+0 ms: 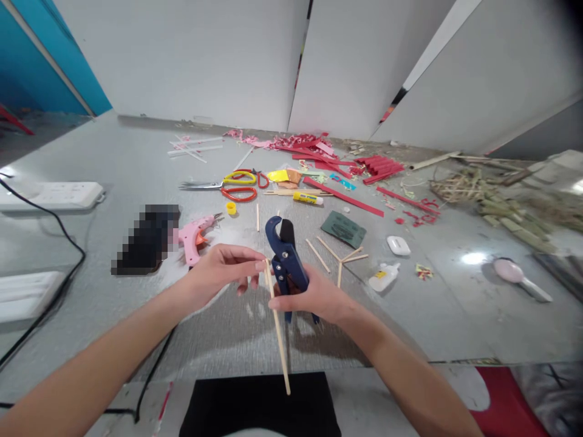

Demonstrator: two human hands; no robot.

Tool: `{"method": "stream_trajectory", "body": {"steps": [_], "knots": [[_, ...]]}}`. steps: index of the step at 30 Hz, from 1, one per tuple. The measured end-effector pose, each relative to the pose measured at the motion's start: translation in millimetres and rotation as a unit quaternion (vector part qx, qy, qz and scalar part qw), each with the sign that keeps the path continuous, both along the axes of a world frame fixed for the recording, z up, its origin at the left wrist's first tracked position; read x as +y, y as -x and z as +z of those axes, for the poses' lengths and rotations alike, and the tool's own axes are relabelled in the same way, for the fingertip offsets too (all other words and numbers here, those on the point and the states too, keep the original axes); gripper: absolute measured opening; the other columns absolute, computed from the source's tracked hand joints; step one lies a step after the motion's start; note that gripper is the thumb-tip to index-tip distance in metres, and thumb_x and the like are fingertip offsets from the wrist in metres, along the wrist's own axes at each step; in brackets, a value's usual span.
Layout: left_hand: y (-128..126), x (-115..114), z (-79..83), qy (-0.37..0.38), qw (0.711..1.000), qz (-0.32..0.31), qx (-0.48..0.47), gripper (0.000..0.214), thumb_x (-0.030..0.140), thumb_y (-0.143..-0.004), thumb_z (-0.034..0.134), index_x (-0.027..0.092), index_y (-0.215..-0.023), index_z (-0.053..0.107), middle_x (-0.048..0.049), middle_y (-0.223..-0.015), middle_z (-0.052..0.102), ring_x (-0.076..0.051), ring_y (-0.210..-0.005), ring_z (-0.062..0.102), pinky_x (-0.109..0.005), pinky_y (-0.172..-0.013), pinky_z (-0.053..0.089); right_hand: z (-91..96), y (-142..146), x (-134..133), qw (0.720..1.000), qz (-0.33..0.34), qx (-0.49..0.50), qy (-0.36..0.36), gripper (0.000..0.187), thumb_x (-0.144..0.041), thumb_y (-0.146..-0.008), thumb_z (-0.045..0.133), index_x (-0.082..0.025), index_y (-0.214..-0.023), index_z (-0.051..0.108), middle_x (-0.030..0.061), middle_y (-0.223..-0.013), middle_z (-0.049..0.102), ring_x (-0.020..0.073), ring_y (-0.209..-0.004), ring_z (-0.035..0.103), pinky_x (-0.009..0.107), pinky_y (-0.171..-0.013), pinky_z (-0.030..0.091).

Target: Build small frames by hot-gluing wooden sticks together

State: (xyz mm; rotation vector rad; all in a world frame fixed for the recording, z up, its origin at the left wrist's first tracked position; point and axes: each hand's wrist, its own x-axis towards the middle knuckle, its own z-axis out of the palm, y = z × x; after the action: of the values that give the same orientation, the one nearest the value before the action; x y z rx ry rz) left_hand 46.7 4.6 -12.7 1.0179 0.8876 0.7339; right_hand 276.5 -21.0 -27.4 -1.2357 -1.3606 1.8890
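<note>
My left hand [230, 266] pinches the upper end of a thin wooden stick [281, 346] between thumb and fingers. The stick slants down toward my lap, past the table's front edge. In my right hand [321, 296] is a dark blue pipe cutter [291, 262], its hooked jaw pointing up and its handles down. My right thumb also rests against the stick, which runs beside the cutter, outside its jaw. Just right of the cutter lie a loose short stick [317, 255] and several short sticks forming a branching shape [340, 274].
Left of my hands lie a pink glue gun [191, 238] and a dark, pixelated phone [148, 240]. Scissors [239, 193], a yellow glue stick [306, 198] and red paper strips [344, 197] lie beyond. A dark green square [344, 229] and a white glue bottle [382, 278] are to the right.
</note>
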Motion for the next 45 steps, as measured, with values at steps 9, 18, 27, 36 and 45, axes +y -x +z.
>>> {"method": "stream_trajectory", "body": {"steps": [9, 18, 27, 36, 45], "knots": [[0.2, -2.2, -1.4, -0.008, 1.0, -0.008, -0.02, 0.028, 0.038, -0.074, 0.095, 0.017, -0.089, 0.086, -0.0026, -0.066, 0.072, -0.01, -0.054, 0.058, -0.017, -0.044, 0.047, -0.4, -1.2, 0.6, 1.0, 0.007, -0.011, -0.005, 0.046, -0.026, -0.059, 0.1, -0.02, -0.092, 0.068, -0.0038, -0.079, 0.07, 0.0121, -0.07, 0.062, 0.026, -0.066, 0.049], [-3.0, -4.4, 2.5, -0.047, 0.998, 0.026, 0.013, 0.024, 0.038, -0.075, 0.093, 0.019, -0.088, 0.087, -0.0015, -0.067, 0.072, -0.008, -0.055, 0.056, -0.017, -0.046, 0.048, 0.3, -1.7, 0.1, 1.0, 0.005, -0.007, -0.01, 0.047, -0.027, -0.059, 0.1, -0.021, -0.092, 0.068, -0.0035, -0.079, 0.07, 0.0123, -0.069, 0.063, 0.025, -0.065, 0.049], [-5.6, -4.5, 2.3, -0.043, 0.998, 0.048, 0.022, 0.024, 0.036, -0.071, 0.095, 0.018, -0.085, 0.086, -0.001, -0.064, 0.07, -0.009, -0.053, 0.055, -0.017, -0.045, 0.047, 0.9, 0.5, 0.8, 1.0, 0.011, -0.007, -0.018, 0.044, -0.028, -0.061, 0.1, -0.02, -0.091, 0.068, -0.0032, -0.078, 0.07, 0.0118, -0.068, 0.062, 0.025, -0.064, 0.05], [-5.9, -6.3, -0.9, -0.044, 0.995, 0.087, 0.01, 0.021, 0.033, -0.07, 0.094, 0.018, -0.081, 0.084, 0.0004, -0.063, 0.069, -0.007, -0.049, 0.051, -0.019, -0.047, 0.043, -6.1, 2.8, -1.2, 0.999, -0.043, -0.006, -0.001, 0.053, -0.036, -0.061, 0.1, -0.022, -0.103, 0.071, 0.0024, -0.093, 0.079, 0.0185, -0.083, 0.073, 0.031, -0.076, 0.057], [-13.3, -15.0, -10.3, -0.048, 0.993, 0.11, 0.021, 0.019, 0.035, -0.078, 0.09, 0.018, -0.086, 0.086, -0.0024, -0.072, 0.073, -0.008, -0.055, 0.049, -0.021, -0.053, 0.041, -3.6, 14.0, -2.6, 0.981, -0.183, 0.065, 0.009, 0.056, -0.034, -0.054, 0.102, -0.023, -0.1, 0.071, -0.0033, -0.081, 0.077, 0.0154, -0.071, 0.073, 0.029, -0.07, 0.061]]}}
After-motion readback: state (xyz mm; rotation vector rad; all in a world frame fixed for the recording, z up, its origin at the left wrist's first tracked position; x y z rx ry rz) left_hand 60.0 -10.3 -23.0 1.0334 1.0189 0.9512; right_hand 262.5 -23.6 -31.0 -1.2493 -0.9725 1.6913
